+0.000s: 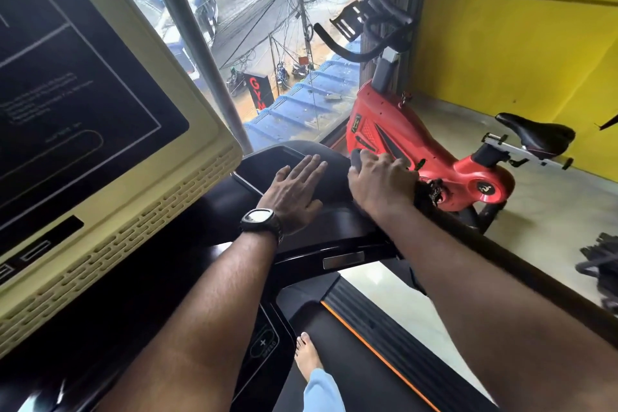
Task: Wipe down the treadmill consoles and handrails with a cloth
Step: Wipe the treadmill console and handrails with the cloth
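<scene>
The treadmill console has a large dark screen in a cream frame (140, 184) at the left and a black tray (321, 231) below it. My left hand (294, 191), with a watch on the wrist, lies flat on the tray with straight fingers. My right hand (378, 181) grips a dark cloth (356, 158) at the tray's right end, fingers curled over it. A frayed black edge of the cloth shows by my wrist. The black right handrail (521, 267) runs back under my right forearm.
A red exercise bike (394, 130) stands just right of the treadmill, against a window and a yellow wall (518, 53). My bare foot (306, 356) is on the belt, beside an orange-edged side rail (378, 321). A dark object (602, 264) lies on the floor at the right.
</scene>
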### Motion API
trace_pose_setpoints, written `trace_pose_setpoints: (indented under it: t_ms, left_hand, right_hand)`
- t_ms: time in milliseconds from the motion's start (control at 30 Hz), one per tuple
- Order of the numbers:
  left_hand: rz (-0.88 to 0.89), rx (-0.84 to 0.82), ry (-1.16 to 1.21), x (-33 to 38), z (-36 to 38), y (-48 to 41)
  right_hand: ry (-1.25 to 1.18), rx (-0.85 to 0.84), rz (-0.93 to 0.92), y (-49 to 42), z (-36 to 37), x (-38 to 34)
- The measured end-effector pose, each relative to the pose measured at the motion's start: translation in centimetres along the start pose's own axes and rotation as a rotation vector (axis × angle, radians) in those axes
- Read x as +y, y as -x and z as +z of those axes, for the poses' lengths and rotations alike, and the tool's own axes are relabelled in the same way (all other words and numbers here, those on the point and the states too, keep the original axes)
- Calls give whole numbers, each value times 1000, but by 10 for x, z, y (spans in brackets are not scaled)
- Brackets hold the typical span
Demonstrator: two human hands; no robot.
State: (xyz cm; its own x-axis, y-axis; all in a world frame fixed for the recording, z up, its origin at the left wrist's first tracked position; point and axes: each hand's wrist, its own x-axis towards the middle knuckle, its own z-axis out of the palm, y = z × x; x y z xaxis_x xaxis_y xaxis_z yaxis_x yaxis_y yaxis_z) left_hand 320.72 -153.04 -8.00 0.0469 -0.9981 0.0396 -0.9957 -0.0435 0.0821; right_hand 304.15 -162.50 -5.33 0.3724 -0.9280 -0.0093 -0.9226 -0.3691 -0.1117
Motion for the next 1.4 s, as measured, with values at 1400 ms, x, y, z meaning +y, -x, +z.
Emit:
trace_pose_setpoints:
  t_ms: [1400]
  left_hand:
    - [-14,85,25,-4,8,-3]
  right_hand:
    - [-36,-65,-12,-19,-1,-21]
